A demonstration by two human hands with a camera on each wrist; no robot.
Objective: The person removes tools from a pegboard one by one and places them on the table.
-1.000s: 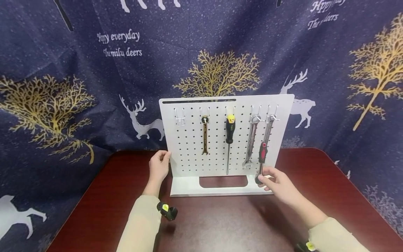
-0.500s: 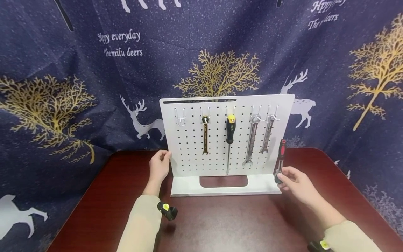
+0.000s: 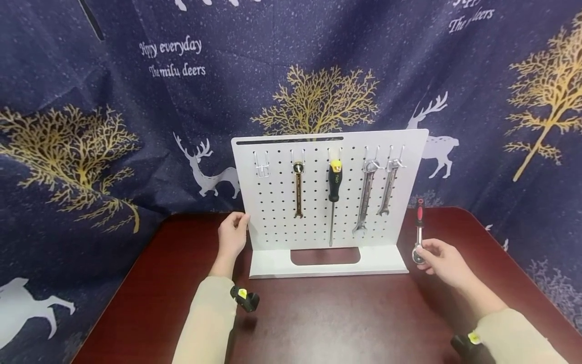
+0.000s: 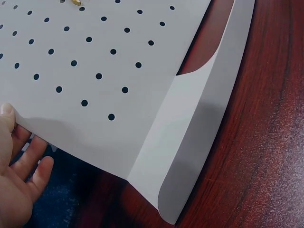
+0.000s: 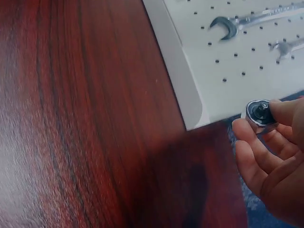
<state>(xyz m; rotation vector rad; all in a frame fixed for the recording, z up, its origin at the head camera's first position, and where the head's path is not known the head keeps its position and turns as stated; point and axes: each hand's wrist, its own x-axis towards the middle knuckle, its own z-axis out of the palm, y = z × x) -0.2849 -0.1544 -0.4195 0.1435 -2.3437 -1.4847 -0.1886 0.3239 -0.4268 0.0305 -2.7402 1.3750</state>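
Note:
My right hand [image 3: 444,262] pinches a ratchet wrench [image 3: 419,233] by its round head, off the right side of the white pegboard [image 3: 386,140]. The ratchet stands upright with its red and black handle on top; the right wrist view shows the ratchet head [image 5: 261,113] and its square drive between thumb and fingers. At the board's left edge, my left hand [image 3: 233,233] grips the panel, thumb in front and fingers behind it. On the board hang a gold-toned wrench [image 3: 298,194], a screwdriver [image 3: 334,187] with a yellow-capped black handle, and two silver combination wrenches, one large [image 3: 366,197], one smaller [image 3: 389,188].
A wire hook [image 3: 262,169] at the board's upper left carries nothing. The board's white base [image 3: 268,263] stands on a dark red wooden table [image 3: 327,313]. Behind it hangs a dark blue cloth [image 3: 254,40] printed with deer and trees.
The right hand has carried the ratchet wrench rightward, from in front of the small silver wrench to beyond the board's edge. My left hand keeps its grip; the head view has tipped down slightly.

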